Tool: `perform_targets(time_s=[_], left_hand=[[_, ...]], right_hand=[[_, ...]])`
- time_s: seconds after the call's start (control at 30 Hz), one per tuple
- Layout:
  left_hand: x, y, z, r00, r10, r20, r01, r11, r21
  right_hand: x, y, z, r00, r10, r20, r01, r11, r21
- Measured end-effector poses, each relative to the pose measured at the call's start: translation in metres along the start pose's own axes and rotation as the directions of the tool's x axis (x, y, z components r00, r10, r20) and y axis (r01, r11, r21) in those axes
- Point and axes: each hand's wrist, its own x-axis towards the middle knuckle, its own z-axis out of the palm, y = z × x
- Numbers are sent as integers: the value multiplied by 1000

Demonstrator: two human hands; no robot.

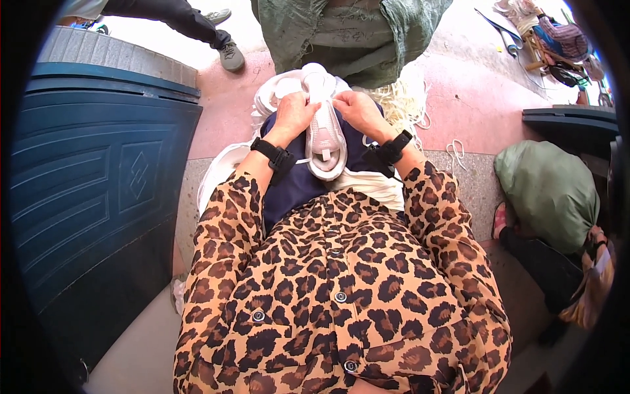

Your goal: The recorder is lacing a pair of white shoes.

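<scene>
Resting on the wearer's navy lap (283, 200) in the head view, a white shoe (326, 134) lies between left hand (295, 115) and right hand (361, 115), a lace (303, 161) trailing beside it. Fingers pinch its upper edges, nearly together; apparently lacing, the next move calling for an even pull. Whether they grip lace, I cannot tell.

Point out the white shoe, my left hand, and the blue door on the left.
White shoe (326, 128): head view, middle of its upper.
Left hand (294, 116): head view, back of the hand.
Blue door (92, 177): head view, its panelled face.
</scene>
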Motion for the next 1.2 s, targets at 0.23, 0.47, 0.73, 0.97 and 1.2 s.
perform_targets(time_s=[0.23,0.47,0.73,0.97,1.2], left_hand=[[1,-1,8,996,45,-76,-39,997,73],[2,-2,11,995,8,-102,-2,998,64],[-2,0,7,995,-11,-101,11,1000,7],[-5,-10,-1,1000,16,0,-16,981,-195],[-11,-9,2,997,-48,-63,26,950,-311]], right_hand=[[1,-4,5,997,-9,-76,1,995,-102],[6,-3,12,986,-92,-138,73,988,-135],[16,-10,12,998,59,11,-60,991,120],[22,6,12,1000,-3,1,3,982,188],[19,-3,12,989,-122,-80,128,990,68]])
